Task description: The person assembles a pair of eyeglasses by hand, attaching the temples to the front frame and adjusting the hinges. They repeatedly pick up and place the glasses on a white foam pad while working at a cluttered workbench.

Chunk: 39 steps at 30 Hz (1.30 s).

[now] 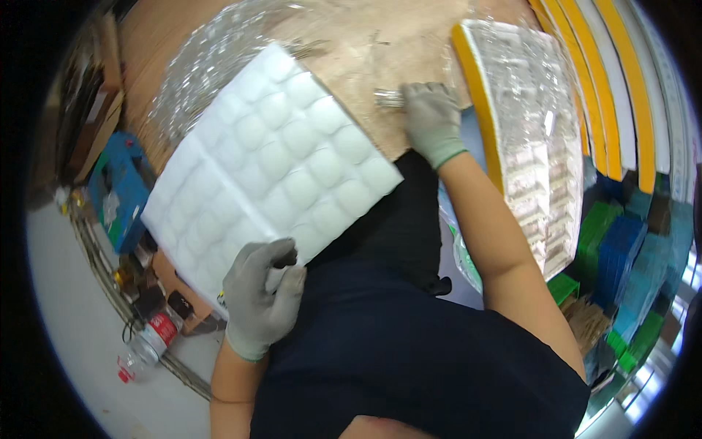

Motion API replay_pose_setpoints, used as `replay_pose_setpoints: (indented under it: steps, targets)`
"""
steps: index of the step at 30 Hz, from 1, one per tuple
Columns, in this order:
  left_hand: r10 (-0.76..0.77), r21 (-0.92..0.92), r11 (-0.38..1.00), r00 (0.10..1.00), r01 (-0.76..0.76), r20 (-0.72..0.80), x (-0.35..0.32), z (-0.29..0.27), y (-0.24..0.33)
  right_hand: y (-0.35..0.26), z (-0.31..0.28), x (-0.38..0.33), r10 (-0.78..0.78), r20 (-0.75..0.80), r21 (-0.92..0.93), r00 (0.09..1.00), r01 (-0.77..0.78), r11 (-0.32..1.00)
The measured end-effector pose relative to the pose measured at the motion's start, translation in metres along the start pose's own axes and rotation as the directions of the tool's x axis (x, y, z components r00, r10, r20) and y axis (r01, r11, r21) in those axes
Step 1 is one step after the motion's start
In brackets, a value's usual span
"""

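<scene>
A white moulded sheet [307, 157] with rows of rounded bumps lies tilted on the wooden table in front of me. Over its near edge is my left hand [263, 296], in a grey glove, with thumb and forefinger apart and nothing plainly held. My right hand [433, 121], gloved too, reaches past the sheet's right side. Its fingers are closed around a small clear, shiny piece [388, 98], whose kind I cannot make out. To the right of that arm stands a white compartmented tray [537, 212] with a yellow side, partly covered by clear film [523, 80].
Crumpled clear plastic wrap [201, 69] lies at the far left of the wooden table [351, 36]. A blue tool-like object [121, 190] and a clear bottle [150, 342] with a red label are at left. Yellow and white strips [621, 88] and blue and green bins [618, 249] line the right.
</scene>
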State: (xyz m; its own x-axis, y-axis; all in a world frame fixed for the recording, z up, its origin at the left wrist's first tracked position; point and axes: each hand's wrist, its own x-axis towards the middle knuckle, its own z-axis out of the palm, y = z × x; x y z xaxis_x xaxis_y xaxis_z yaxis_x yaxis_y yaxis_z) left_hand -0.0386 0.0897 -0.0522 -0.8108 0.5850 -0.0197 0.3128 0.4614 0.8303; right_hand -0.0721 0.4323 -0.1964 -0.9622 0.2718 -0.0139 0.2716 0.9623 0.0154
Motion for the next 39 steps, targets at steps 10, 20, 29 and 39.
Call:
replay_pose_setpoints:
  steps: [10,20,29,39]
  targets:
    - [0.077,0.018,0.997,0.987,-0.08,0.14,0.023,0.024,0.014,0.077,-0.042,-0.12,-0.079,-0.446,0.248,0.892,0.208,0.946]
    - [0.149,0.08,0.979,0.929,-0.186,0.338,0.032,0.064,0.048,0.233,0.018,-0.192,-0.067,-0.348,-0.04,0.935,0.057,0.998]
    - [0.146,0.096,0.98,0.958,-0.174,0.247,0.011,0.048,0.033,0.236,0.038,-0.178,-0.226,-0.333,0.072,0.915,0.264,0.962]
    - [0.155,-0.024,0.988,0.986,-0.154,0.057,-0.025,0.029,0.004,0.203,0.009,-0.19,0.002,-0.373,0.081,0.928,0.031,0.996]
